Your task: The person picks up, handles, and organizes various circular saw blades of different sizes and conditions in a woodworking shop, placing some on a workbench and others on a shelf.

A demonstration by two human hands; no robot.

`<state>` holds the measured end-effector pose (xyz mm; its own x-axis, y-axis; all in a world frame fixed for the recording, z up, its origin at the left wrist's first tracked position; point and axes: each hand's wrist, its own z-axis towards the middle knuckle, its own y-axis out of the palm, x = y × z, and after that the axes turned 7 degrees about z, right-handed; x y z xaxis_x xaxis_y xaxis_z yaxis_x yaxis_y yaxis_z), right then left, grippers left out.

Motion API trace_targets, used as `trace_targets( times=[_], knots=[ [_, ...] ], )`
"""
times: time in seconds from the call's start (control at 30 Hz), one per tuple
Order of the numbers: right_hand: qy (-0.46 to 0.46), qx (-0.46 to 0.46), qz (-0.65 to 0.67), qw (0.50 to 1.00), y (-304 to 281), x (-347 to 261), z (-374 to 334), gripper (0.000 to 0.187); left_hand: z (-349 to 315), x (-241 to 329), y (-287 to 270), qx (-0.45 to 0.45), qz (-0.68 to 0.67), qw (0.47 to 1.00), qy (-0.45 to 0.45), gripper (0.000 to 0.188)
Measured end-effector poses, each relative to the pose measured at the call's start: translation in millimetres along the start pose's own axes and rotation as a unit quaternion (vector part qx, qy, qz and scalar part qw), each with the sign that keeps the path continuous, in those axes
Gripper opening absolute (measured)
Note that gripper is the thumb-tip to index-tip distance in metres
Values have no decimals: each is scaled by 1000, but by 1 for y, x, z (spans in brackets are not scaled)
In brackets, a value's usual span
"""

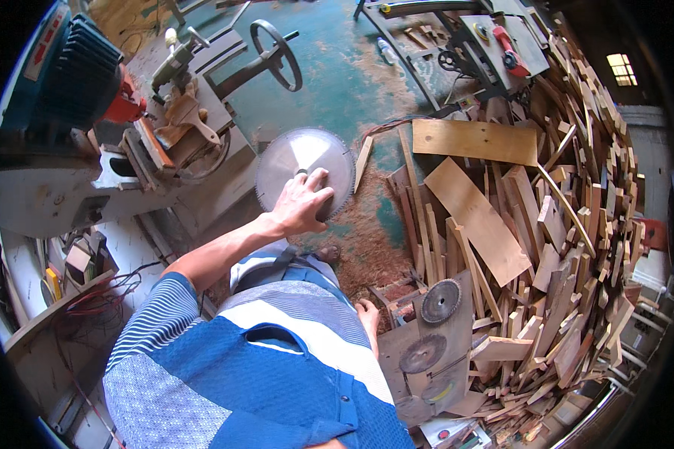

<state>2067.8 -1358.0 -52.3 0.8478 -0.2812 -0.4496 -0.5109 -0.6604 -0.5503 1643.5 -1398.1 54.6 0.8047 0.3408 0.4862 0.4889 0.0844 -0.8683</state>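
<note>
My left hand [303, 203] grips a large round saw blade [277, 161] near its middle, with the fingers bent at the centre hole. The shiny, fine-toothed disc hangs in front of me above the dusty floor, its flat face toward me. My right hand [368, 318] shows only in part beside my shirt; its fingers are mostly hidden. Close to it, a flat grey-brown panel [457, 359] bears a dark circular saw blade [441, 301] and a second, greyer blade [422, 354].
On the left stands a machine with a dark motor [67, 67], a handwheel [277, 56] and a brush [191, 116] on its table. Stacked wood offcuts [569, 247] and loose boards [475, 142] fill the right. Sawdust covers the green floor [329, 90]. Cables [101, 299] hang at lower left.
</note>
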Motion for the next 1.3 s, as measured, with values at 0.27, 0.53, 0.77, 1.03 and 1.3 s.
trace_targets(
  times=[0.27, 0.53, 0.77, 1.03, 1.3],
  knots=[
    [37, -14, 37, 999, 37, 74, 25, 36, 17, 1, -7, -40, 8, 999, 11, 73],
    [78, -19, 81, 994, 72, 75, 33, 38, 93, 15, -11, -57, -80, 995, 29, 81],
    [122, -1, 150, 981, 60, 59, 78, 38, 188, 36, -9, -175, -402, 890, -122, 97],
    [129, 32, 215, 967, -9, 20, 149, 39, 291, 81, -41, -158, -597, 764, -187, 55],
    [121, 59, 256, 957, -58, -42, 203, 39, 419, 85, -76, -105, -379, 914, -96, 103]
  ],
)
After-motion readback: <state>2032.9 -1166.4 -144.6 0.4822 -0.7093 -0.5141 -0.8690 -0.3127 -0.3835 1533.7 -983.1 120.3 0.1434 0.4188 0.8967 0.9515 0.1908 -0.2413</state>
